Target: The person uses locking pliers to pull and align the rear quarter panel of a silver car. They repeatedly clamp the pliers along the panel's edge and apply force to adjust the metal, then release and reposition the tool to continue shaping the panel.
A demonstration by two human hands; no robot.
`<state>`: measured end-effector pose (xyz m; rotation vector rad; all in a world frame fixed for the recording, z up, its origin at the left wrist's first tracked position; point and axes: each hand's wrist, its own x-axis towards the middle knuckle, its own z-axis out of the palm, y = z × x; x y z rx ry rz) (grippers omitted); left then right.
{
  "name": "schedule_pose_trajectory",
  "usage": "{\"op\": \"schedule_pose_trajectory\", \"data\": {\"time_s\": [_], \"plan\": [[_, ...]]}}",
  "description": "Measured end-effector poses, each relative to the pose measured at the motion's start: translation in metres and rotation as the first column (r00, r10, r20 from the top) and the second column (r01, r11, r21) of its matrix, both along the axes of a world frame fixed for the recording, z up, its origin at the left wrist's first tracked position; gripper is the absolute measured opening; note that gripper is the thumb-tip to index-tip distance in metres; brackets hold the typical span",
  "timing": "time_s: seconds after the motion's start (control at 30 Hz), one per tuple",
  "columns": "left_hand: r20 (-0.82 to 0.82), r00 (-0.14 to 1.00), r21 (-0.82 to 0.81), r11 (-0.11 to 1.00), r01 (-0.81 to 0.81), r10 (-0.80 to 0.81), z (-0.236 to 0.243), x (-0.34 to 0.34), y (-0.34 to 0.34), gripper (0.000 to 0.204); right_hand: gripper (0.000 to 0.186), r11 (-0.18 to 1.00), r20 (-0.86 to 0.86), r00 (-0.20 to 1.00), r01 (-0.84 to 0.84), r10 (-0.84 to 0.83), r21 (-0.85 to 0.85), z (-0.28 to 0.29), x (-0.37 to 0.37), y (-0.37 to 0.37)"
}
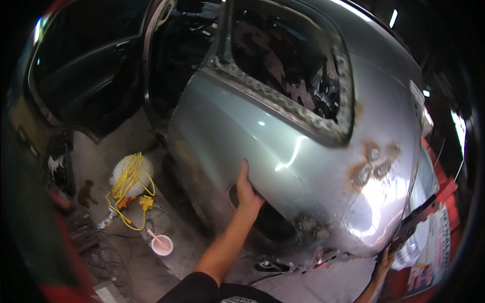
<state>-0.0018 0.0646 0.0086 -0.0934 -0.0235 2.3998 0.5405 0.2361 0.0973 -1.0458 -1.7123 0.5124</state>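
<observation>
A silver-green car quarter panel (237, 131) fills the middle, with a window opening in its upper part. My left hand (247, 196) grips its lower edge at the dark wheel arch (274, 222). The thumb lies up along the outer face, and the other fingers are hidden behind the edge. At the rear lower corner of the panel, my right hand (386, 260) is closed round the edge, its fingers only partly visible. Bare metal spots ringed with rust (373, 166) mark the rear of the panel.
An open car door (86, 76) stands at the left. On the floor lie a yellow cord (129, 177) bundled over a pale round pad and a white tub (162, 245) with a pink stick. A red frame (444, 189) and a printed banner (429, 257) are at the right.
</observation>
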Motion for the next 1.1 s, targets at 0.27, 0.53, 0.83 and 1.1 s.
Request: {"op": "schedule_pose_trajectory", "data": {"time_s": [0.27, 0.53, 0.83, 1.1], "plan": [[0.003, 1.000, 0.005, 1.000, 0.006, -0.006, -0.013, -0.009, 0.007, 0.046, 0.058, 0.985, 0.037, 0.993, 0.118, -0.114, -0.130, -0.003, 0.003, 0.023], [0.061, 0.996, -0.032, 0.997, 0.066, -0.064, -0.008, -0.012, -0.002, 0.046, 0.063, 0.992, 0.022, 0.993, 0.116, -0.115, -0.049, 0.008, -0.032, -0.009], [0.107, 0.987, 0.053, 0.992, 0.110, -0.116, -0.013, -0.012, 0.000, 0.046, 0.059, 0.990, -0.066, 0.991, 0.114, -0.120, -0.085, 0.001, -0.030, 0.007], [0.080, 0.976, 0.065, 0.979, 0.196, -0.201, -0.008, -0.014, -0.006, 0.050, 0.055, 0.981, -0.063, 0.983, 0.167, -0.174, -0.097, 0.000, -0.026, 0.015]]}}
